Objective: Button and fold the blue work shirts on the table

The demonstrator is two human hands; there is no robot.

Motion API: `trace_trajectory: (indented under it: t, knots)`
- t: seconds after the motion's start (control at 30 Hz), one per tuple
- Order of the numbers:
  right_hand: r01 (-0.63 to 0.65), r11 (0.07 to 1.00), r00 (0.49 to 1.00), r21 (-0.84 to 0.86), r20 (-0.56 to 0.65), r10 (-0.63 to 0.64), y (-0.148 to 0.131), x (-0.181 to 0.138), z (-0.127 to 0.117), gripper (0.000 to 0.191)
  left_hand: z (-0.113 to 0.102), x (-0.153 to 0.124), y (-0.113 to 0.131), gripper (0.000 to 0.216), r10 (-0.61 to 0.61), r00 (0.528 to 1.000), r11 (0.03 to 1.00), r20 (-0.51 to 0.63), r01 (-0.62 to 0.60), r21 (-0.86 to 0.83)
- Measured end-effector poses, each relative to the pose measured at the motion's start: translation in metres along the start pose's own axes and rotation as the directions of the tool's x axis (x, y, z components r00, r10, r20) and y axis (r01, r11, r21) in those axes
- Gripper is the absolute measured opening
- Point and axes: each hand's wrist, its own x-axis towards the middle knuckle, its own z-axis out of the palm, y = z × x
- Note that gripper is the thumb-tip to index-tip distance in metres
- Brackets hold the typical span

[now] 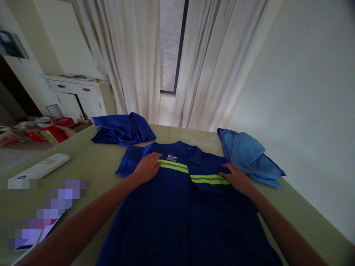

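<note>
A dark blue short-sleeved work shirt [177, 207] lies spread out, front side up, its collar towards the window. Yellow-green reflective bands with a grey stripe cross its chest, and a small white print sits above the left-hand band. My left hand [149, 166] rests on the shirt by that band's outer end, fingers stretched out. On the opposite side, my right hand [237, 178] lies over the outer end of the other band with its fingers apart. Neither hand visibly grips the cloth. The shirt's right-hand sleeve is partly hidden by my right hand and forearm.
The shirt lies on a pale table [91, 162]. A crumpled blue garment [122, 129] is at the back left, a light blue one [245, 151] at the right by the wall. A white elongated device [46, 166] lies left, near a blurred-out patch. Curtains hang behind.
</note>
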Motion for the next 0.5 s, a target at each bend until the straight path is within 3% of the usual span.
trace_trajectory:
  t: [0.13, 0.27, 0.33, 0.4, 0.5]
  knots:
    - [-0.102, 0.984, 0.991, -0.149, 0.069, 0.113, 0.005, 0.054, 0.031, 0.079, 0.013, 0.056, -0.058, 0.065, -0.348, 0.937, 0.932, -0.041, 0.35, 0.09]
    - [-0.176, 0.965, 0.978, -0.194, 0.079, 0.194, 0.01, 0.081, 0.03, 0.096, 0.023, 0.071, -0.1, 0.084, -0.434, 0.9, 0.9, 0.033, 0.431, 0.074]
    - [-0.168, 0.97, 0.97, -0.178, 0.144, 0.195, 0.013, 0.089, 0.025, 0.085, 0.025, 0.07, -0.109, 0.072, -0.416, 0.907, 0.908, 0.06, 0.412, 0.074]
    - [-0.114, 0.98, 0.962, -0.165, 0.227, 0.15, 0.013, 0.095, 0.02, 0.057, 0.023, 0.069, -0.113, 0.051, -0.378, 0.923, 0.924, 0.078, 0.371, 0.088]
    - [-0.027, 0.985, 0.961, -0.17, 0.266, 0.072, 0.007, 0.109, 0.012, 0.03, 0.005, 0.073, -0.116, 0.034, -0.284, 0.959, 0.953, 0.017, 0.28, 0.112]
